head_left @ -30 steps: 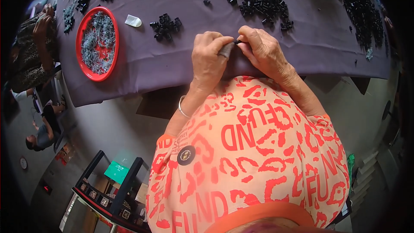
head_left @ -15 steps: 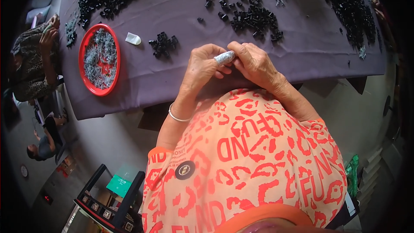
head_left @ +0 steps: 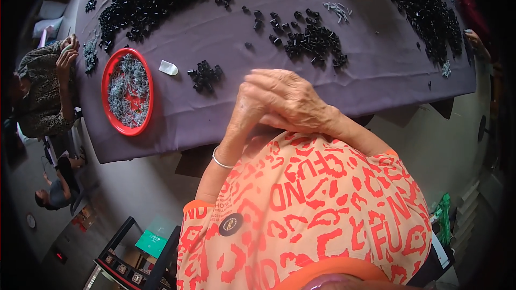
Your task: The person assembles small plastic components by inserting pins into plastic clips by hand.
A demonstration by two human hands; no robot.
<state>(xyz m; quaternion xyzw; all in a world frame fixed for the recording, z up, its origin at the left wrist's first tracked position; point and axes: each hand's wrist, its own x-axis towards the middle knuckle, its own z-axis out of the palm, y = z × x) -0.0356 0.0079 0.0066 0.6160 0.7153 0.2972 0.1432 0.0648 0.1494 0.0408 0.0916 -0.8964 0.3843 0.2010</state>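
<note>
My right hand (head_left: 294, 99) lies across my left hand (head_left: 246, 109), in front of my body at the table's near edge. The right fingers are stretched out side by side over the left ones, slightly blurred. My left fingers are hidden beneath them, and whatever may be between the palms does not show. Just beyond my left hand sits a small cluster of black plastic parts (head_left: 204, 77). Further left rest a small white pouch-like piece (head_left: 168, 67) and a red oval tray (head_left: 151, 91) with many thin grey metal pieces in it.
A purple-grey cloth (head_left: 204, 113) covers the table. Heaps of small black parts lie at far left (head_left: 145, 5), middle (head_left: 314, 42) and far right (head_left: 424, 11). A few thin grey pins (head_left: 339, 12) lie behind the middle heap. Another person (head_left: 45, 80) works at the left edge; other hands show far right.
A pale grey-white wrapped, finger-shaped thing showed between my pinched hands; now my right hand covers it and my left fingers. The view has shifted slightly.
</note>
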